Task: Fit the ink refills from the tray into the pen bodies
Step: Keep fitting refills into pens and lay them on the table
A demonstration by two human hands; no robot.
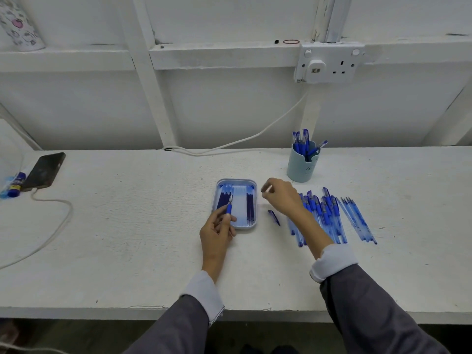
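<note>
A pale blue tray [241, 226] lies mid-table with dark blue ink refills [249, 208] along its left and right sides. My left hand [217, 232] hovers at the tray's near left corner and pinches a blue pen tip section [229, 206] with a metal point, held upright over the tray. Just right of the tray, my right hand [282, 196] is raised above the table and pinches a thin, pale, blurred piece between its fingertips. A blue pen cap [274, 217] lies on the table under it. A heap of blue pen bodies [325, 215] lies to the right, partly behind my right wrist.
A light blue cup [301, 162] with several pens stands behind the heap. At the far left lie a black phone [44, 171] with its white cable [55, 226] and a glue stick [16, 185]. A wall socket [329, 63] feeds a cable along the back edge.
</note>
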